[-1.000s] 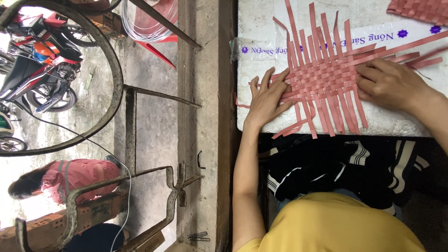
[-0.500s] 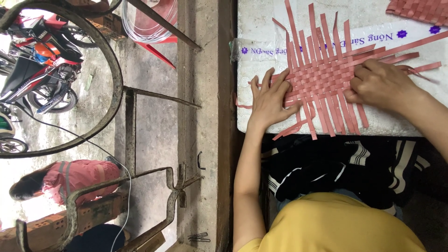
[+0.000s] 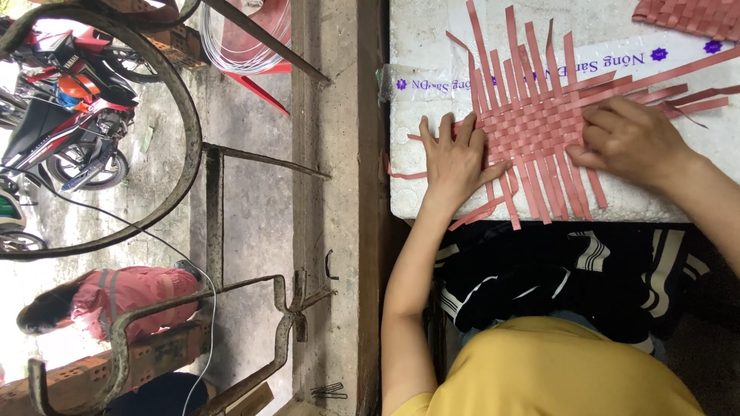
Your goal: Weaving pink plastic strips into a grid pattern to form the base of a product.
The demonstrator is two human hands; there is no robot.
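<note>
A square mat woven of flat pink strips (image 3: 539, 127) lies on a white foam board (image 3: 432, 46), loose strip ends sticking out on every side. My left hand (image 3: 456, 158) lies flat with spread fingers on the mat's left edge. My right hand (image 3: 628, 139) rests on the mat's right side, fingers curled down onto the weave; whether they pinch a strip I cannot tell.
A second woven pink piece (image 3: 690, 15) lies at the board's top right corner. Dark striped cloth (image 3: 555, 273) covers my lap below the board. Left of the board are a concrete ledge (image 3: 339, 208), a rusty metal frame (image 3: 208, 216), parked motorbikes (image 3: 65, 127) and a person in pink (image 3: 116, 296).
My right hand has slid left from the strip ends onto the woven part. My left hand has stayed pressed on the left edge.
</note>
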